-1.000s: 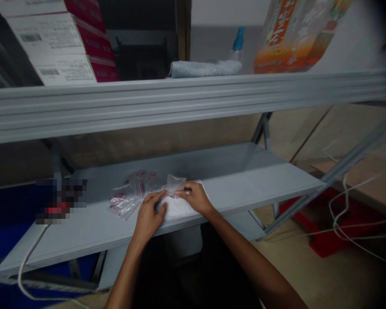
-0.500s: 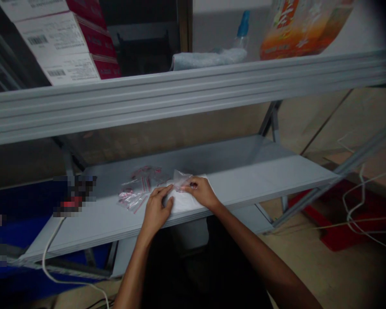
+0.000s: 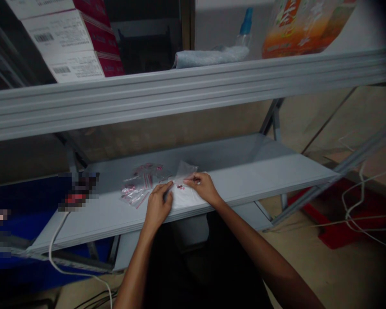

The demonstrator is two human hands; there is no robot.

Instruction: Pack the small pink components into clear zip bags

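You're working right at the front edge of the grey metal shelf [image 3: 244, 165], and your right hand [image 3: 202, 187] has its thumb and forefinger pinched together on the lower edge of a clear plastic bag [image 3: 186, 169], which stands up, thin and crinkled, just beyond those fingertips. Your left hand [image 3: 158, 206] is curved over a soft white sheet [image 3: 188, 198], fingers arched and thumb down against it; from here I can't tell whether it's actually clamping anything or just resting there. That white sheet lies under and between your two hands, pale and rumpled, with its far side touching the clear bag. Between your hands, just left of the right fingertips, sit small red bits [image 3: 180, 186], too small to make out. Just beyond your left hand, a loose pile of small zip bags [image 3: 137, 186] with red markings lies flat on the shelf, almost touching your left fingertips. Above your hands runs the grey upper shelf rail [image 3: 180, 96], and on the shelf over it are white-and-red cartons [image 3: 70, 43], a folded grey towel [image 3: 209, 58], a spray bottle [image 3: 246, 30] with a blue top and an orange printed bag [image 3: 305, 30]. Down right of your grip, white cables [image 3: 354, 201] trail across a red crate [image 3: 328, 223].
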